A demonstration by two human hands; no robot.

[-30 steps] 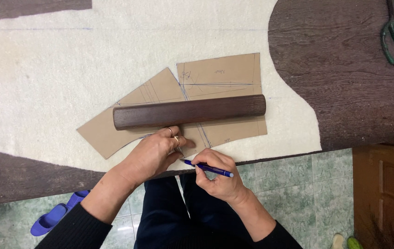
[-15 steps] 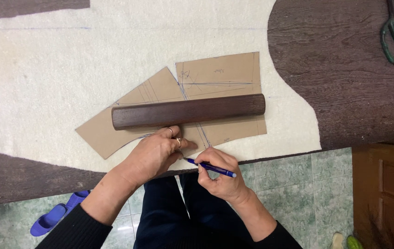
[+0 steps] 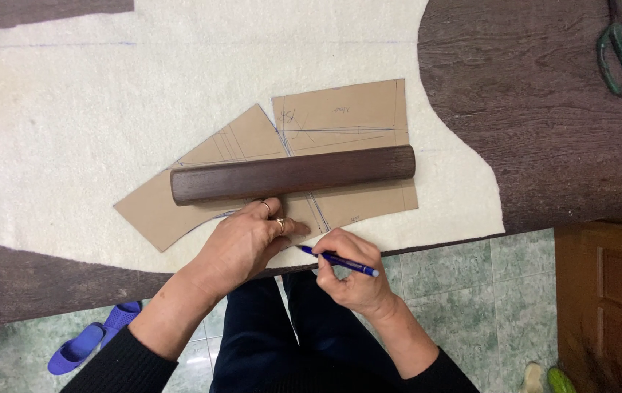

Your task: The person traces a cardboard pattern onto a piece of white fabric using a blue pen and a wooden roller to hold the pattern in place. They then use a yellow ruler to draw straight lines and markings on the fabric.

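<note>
Two overlapping brown cardboard pattern pieces [image 3: 340,120] lie on a cream fleece fabric [image 3: 92,124] spread over a dark wooden table [image 3: 537,109]. A long dark wooden bar [image 3: 293,175] rests across the cardboard. My left hand [image 3: 249,244] presses flat on the near edge of the cardboard, just below the bar, fingers spread. My right hand [image 3: 351,273] grips a blue pen [image 3: 340,260] whose tip touches the fabric at the cardboard's lower edge, next to my left fingertips.
Green-handled scissors [image 3: 617,58] lie at the table's far right. Below the table edge are green floor tiles [image 3: 471,291], blue slippers [image 3: 89,342] at left and a wooden cabinet [image 3: 609,291] at right. My dark trousers [image 3: 274,327] show between my arms.
The pen tip has shifted slightly left along the cardboard's lower edge toward my left fingers. My left hand and the wooden bar stay in place.
</note>
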